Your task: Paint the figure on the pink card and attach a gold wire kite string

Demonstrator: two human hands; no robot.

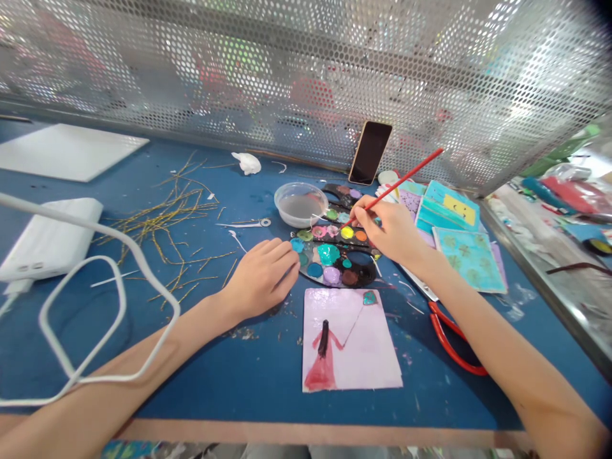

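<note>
My right hand [389, 231] pinches a red-handled paintbrush [406, 178], its tip down at the wells of a black paint palette [335, 255] filled with several colours. My left hand [262, 279] rests on the blue table beside the palette's left edge, fingers curled together and touching its rim, with nothing seen in them. In front of the palette lies a small pink painted card [349, 341] showing a figure in a red dress holding a teal kite.
A clear water bowl [300, 204] stands behind the palette, a phone [370, 153] leans on the perforated metal screen. Teal painted cards [459, 239] lie at right, red-handled scissors [452, 341] under my right forearm. Yellow twigs [167, 223], a white power bank [45, 245] and cable [95, 299] lie left.
</note>
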